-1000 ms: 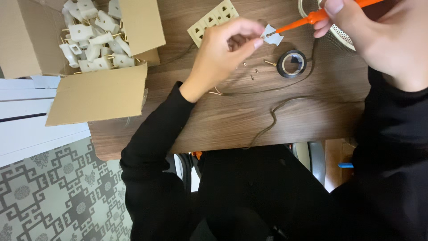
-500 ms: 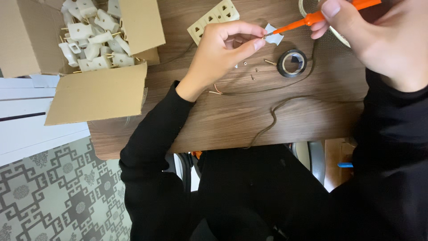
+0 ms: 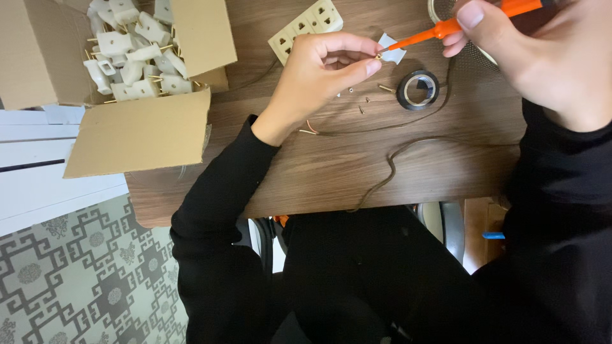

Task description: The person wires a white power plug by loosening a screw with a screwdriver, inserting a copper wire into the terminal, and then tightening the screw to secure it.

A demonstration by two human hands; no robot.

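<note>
My left hand point(image 3: 322, 70) pinches a small white plug part point(image 3: 390, 52) between thumb and fingers above the wooden table point(image 3: 306, 172). My right hand point(image 3: 542, 57) grips an orange screwdriver point(image 3: 465, 22), and its tip meets the white part. A brown cable point(image 3: 389, 172) curls across the table below the hands. A roll of black tape point(image 3: 417, 89) lies just right of the left hand, with a few small screws point(image 3: 363, 105) loose beside it.
An open cardboard box point(image 3: 137, 70) holding several white plug pieces sits at the table's left end. A cream multi-socket plate point(image 3: 306, 25) lies at the far edge. A round mesh item point(image 3: 478, 54) shows under the right hand. Patterned floor lies lower left.
The left hand and the white part have shifted slightly toward the screwdriver tip, which now touches the part. The box, tape and cable have not moved.
</note>
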